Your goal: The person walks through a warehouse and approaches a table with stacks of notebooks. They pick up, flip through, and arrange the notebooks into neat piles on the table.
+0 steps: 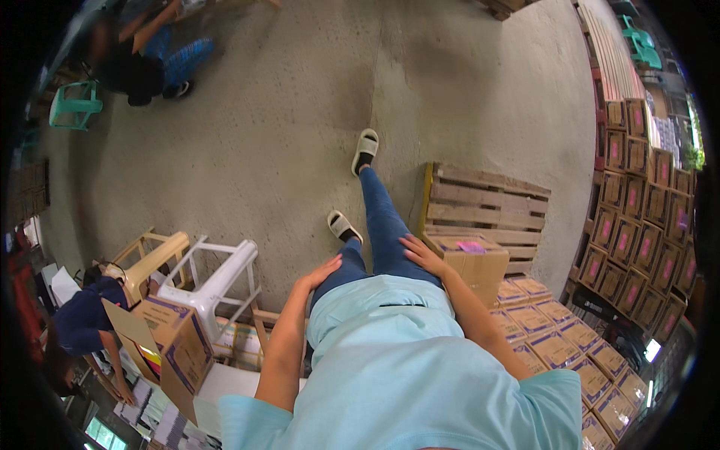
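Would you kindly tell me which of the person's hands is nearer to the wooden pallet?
Right. The right hand lies on the blue jeans, below and left of the wooden pallet in the picture; the left hand lies on their other leg, farther left.

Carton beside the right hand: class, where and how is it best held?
Probably by opposite side walls, one palm each, coming from picture left: the carton is flat-faced, shows no handle, and more cartons sit at its lower right.
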A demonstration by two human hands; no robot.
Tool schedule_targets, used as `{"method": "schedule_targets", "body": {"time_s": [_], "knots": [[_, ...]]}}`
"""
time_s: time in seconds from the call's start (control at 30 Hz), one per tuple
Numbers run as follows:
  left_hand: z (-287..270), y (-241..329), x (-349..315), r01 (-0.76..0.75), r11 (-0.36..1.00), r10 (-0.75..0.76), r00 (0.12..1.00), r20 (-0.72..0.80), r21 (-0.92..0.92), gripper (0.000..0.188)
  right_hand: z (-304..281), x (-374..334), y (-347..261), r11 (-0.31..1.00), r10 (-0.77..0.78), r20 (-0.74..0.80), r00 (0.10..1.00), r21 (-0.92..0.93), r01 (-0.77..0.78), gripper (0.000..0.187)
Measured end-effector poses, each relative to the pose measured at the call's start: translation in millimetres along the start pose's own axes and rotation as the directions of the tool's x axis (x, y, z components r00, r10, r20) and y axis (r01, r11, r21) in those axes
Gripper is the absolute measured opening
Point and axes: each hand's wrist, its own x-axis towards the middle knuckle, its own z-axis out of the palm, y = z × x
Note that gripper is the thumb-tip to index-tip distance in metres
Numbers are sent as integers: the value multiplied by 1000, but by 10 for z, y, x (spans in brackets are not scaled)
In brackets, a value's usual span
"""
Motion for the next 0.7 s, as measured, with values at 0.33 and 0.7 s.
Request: {"method": "schedule_targets", "body": {"time_s": [0.33,0.7], "knots": [[-1271,576,124,334,942,-333,931,-148,-19,95,-2175,-117,478,516,856,-136,498,260,-816,43],[-3471,4804,-606,-874,239,347,483,-804,-423,62,-4467,4482,-3349,972,-133,-328,935,-226,59,47]]}}
